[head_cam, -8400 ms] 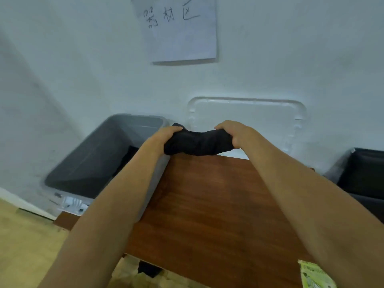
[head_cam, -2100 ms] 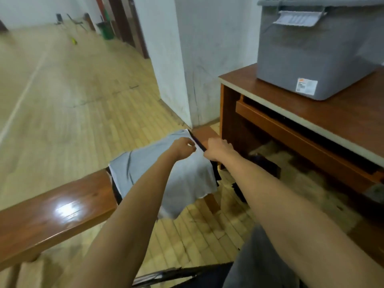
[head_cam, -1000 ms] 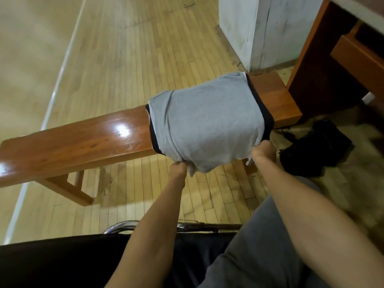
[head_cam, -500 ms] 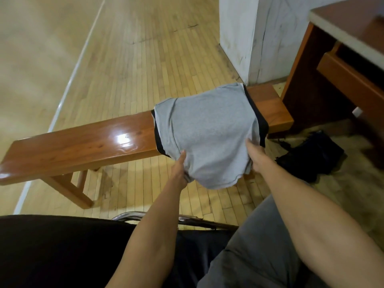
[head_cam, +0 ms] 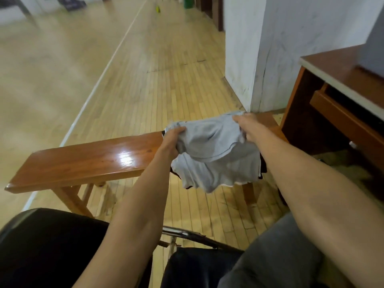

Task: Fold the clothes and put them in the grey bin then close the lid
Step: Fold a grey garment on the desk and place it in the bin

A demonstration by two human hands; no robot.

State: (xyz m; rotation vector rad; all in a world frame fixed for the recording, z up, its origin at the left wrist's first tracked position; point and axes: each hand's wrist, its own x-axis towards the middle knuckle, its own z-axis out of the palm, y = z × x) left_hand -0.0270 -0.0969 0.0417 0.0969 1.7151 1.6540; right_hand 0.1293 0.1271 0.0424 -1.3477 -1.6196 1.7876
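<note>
Gripping the grey garment [head_cam: 214, 161] at both sides, the person holds it over the end of the long surface [head_cam: 93, 156]. The left hand [head_cam: 172, 140] is bunched round the left edge with its fingers curled deep into the cloth. The right hand [head_cam: 242, 126] clamps the opposite edge, a touch farther out than its partner. That wide two-point hold looks deliberate: with the hands apart the fabric stays spread, so one layer can double over the other without twisting. And there it is, an upper flap sagging between the hands while the lower part drapes beneath them, off the near side. A dark edge [head_cam: 262, 169] peeks out just under the right wrist, and I can't say whether it is trim or a second piece. Working over this surface makes sense, since it gives a flat board to press a crease on. Well off to the right of the right hand, and higher, a sliver of the grey bin [head_cam: 374, 38] sits on the raised surface [head_cam: 340, 73], so it's a short carry from the fold. No lid is in sight. By my reckoning the fold is only half made, with bin and lid yet to come.
</note>
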